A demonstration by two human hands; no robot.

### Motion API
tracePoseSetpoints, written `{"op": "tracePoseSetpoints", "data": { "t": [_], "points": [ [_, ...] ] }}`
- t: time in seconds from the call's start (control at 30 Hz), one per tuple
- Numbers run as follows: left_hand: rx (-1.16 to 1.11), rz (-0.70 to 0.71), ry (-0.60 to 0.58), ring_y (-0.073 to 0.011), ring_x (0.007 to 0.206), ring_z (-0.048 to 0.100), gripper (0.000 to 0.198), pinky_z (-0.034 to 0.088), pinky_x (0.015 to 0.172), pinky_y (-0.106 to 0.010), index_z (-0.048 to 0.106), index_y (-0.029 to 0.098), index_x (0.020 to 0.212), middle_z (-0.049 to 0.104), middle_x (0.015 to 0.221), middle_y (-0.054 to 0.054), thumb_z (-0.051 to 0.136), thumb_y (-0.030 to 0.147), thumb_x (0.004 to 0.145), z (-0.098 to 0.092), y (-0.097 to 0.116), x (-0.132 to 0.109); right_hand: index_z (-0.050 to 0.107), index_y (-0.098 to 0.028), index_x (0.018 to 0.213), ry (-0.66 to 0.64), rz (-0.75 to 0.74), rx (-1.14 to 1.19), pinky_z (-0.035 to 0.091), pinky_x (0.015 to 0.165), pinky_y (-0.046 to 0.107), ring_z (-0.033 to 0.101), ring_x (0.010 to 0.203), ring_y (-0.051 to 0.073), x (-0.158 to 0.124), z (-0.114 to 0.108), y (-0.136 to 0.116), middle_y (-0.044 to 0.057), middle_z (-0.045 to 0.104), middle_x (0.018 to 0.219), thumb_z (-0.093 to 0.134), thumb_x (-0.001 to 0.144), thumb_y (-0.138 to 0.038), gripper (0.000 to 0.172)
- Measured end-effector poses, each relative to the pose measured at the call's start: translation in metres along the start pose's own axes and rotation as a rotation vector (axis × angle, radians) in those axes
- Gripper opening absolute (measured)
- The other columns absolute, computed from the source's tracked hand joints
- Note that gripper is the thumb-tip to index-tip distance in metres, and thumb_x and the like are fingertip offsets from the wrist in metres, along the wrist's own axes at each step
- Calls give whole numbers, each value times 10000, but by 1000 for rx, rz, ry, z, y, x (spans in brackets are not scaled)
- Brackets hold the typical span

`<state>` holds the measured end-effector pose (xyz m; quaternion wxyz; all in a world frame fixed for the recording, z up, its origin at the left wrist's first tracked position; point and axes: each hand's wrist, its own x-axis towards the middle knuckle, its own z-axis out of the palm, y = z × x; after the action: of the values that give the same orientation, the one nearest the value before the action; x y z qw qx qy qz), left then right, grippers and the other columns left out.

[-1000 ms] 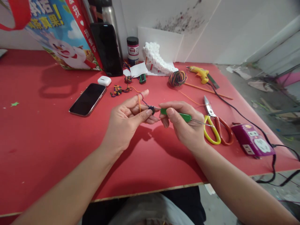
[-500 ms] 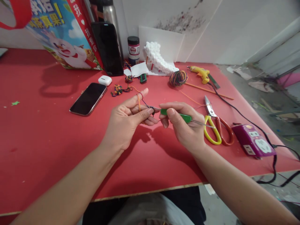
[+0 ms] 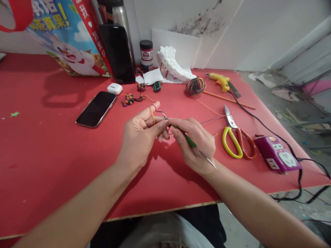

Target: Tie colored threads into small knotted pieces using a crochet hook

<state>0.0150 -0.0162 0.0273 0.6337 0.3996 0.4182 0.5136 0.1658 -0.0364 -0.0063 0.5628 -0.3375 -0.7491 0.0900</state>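
Note:
Orange and dark yarn (image 3: 152, 115) loops round the raised index finger of my left hand (image 3: 138, 137). That hand pinches a small dark piece of yarn work between thumb and fingers, mostly hidden. My right hand (image 3: 196, 144) grips a crochet hook by its green handle (image 3: 190, 140); the rear metal end sticks out over the wrist. The hook's front end is at the left fingertips, close to the dark yarn. A multicoloured yarn ball (image 3: 196, 86) lies beyond the hands, with a thin strand trailing right toward the scissors.
Scissors (image 3: 234, 136) with yellow and red handles and a purple power adapter (image 3: 278, 154) lie right. Behind are a yellow glue gun (image 3: 219, 81), an orange stick (image 3: 230, 100) and a jar (image 3: 146, 55). A phone (image 3: 97, 109) and white case (image 3: 114, 89) lie left.
My right hand has moved slightly left and turned, so the hook's rear end now points down toward the wrist. Its front end has come to the yarn at my left fingertips.

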Motion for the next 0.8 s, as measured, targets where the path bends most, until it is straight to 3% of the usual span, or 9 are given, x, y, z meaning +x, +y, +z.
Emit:
{"op": "tracePoseSetpoints", "data": {
  "t": [0.13,0.3,0.37,0.67,0.8],
  "points": [
    [-16,-5,-38,-94,557,554,776,392,531,-216,598,47,1437,671,623,24,884,181,728,-4,7,1,692,-200,1314,-8,-10,18,602,725,309,692,783,160,-2,-3,3,70,760,950,643,1010,-157,310],
    [46,3,-95,-105,566,580,717,419,544,-233,635,48,1380,677,637,21,881,178,719,-11,13,5,745,-242,1222,21,324,266,558,576,286,631,594,122,0,-11,4,8,724,802,647,1029,-318,229],
    [63,6,-96,-108,567,591,724,439,557,-239,623,47,1393,688,651,21,872,169,724,-12,14,6,768,-233,1153,36,389,349,528,543,272,606,560,108,1,-12,4,-11,698,750,661,1022,-314,188],
    [88,-5,-86,-110,571,598,621,517,657,-289,658,83,1349,781,783,-37,834,152,757,-15,17,8,801,-237,1101,77,439,466,485,541,281,571,539,95,3,-16,9,-19,673,713,682,1009,-317,170],
    [80,-11,-98,-111,566,591,662,515,653,-293,648,76,1365,785,788,-43,846,146,737,-16,19,7,805,-241,1067,87,453,499,476,508,280,562,523,104,5,-17,12,-16,667,692,695,996,-356,174]
  ]
}}
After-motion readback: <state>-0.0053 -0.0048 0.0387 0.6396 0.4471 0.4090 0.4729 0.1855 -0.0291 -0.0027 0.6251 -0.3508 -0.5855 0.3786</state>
